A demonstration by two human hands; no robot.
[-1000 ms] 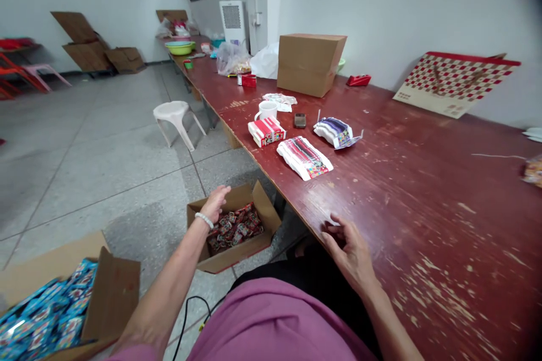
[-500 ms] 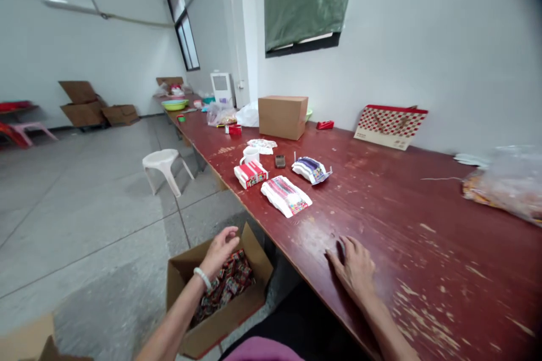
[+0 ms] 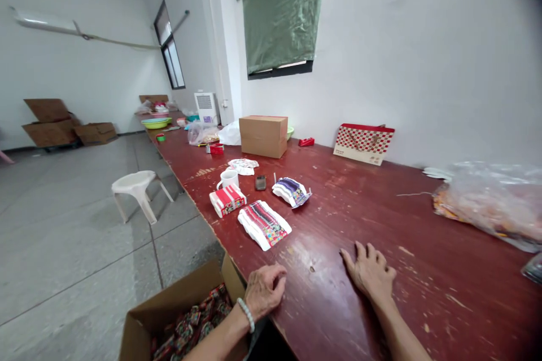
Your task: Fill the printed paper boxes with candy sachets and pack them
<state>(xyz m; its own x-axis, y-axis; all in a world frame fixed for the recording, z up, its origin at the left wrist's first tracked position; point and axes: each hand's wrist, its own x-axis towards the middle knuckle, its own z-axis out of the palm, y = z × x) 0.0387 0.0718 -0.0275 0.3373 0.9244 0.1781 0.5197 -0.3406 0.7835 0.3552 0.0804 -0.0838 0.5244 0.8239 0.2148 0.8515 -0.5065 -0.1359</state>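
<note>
My left hand point(image 3: 266, 291) is at the table's near edge, beside the cardboard box. Its fingers are curled in, and whether anything is inside them is hidden. My right hand point(image 3: 370, 273) rests on the red table point(image 3: 339, 208), fingers spread and holding nothing. Low on the left, the open cardboard box point(image 3: 169, 293) contains many small dark, red-marked packets point(image 3: 190, 324). Ahead of my hands lies a fanned stack of printed packaging, red and white point(image 3: 265, 224). Behind it are a red-and-white stack point(image 3: 227, 199) and a purple-and-white stack point(image 3: 291, 192).
A white mug point(image 3: 229, 178) and a dark calculator-like object point(image 3: 261, 183) stand beyond the stacks. Farther back are a closed carton point(image 3: 263, 136) and a checkered bag point(image 3: 364, 144). A clear plastic bag point(image 3: 491, 197) lies right. A white stool point(image 3: 134, 181) stands left.
My left hand has moved from above the cardboard box to the table edge, its fingers now more curled. My right hand remains on the table, fingers more spread. The view has shifted.
</note>
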